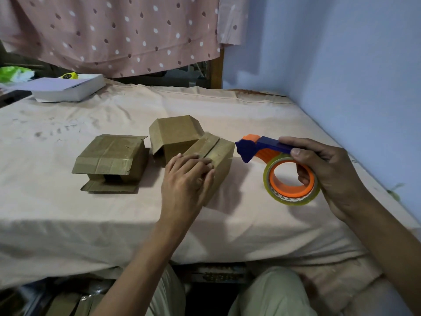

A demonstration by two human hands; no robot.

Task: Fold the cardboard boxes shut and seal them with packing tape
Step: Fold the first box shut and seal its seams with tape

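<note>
Three small brown cardboard boxes lie on the cloth-covered surface [239, 115]. The nearest box [219, 153] has its top flaps folded together with a seam showing, and my left hand [185, 179] presses flat on its near end. Behind it stands a second box [174, 134] with a flap hanging loose on the left. A third box [112, 156] lies further left with flaps sticking out. My right hand [328, 169] grips a blue and orange tape dispenser [273, 153] loaded with a roll of clear tape [292, 197], held just right of the nearest box, apart from it.
A flat white box [68, 88] sits at the back left corner. A pink dotted curtain [118, 30] hangs behind, and a blue wall [341, 65] runs along the right side. More cardboard [66, 304] lies on the floor below, beside my knees.
</note>
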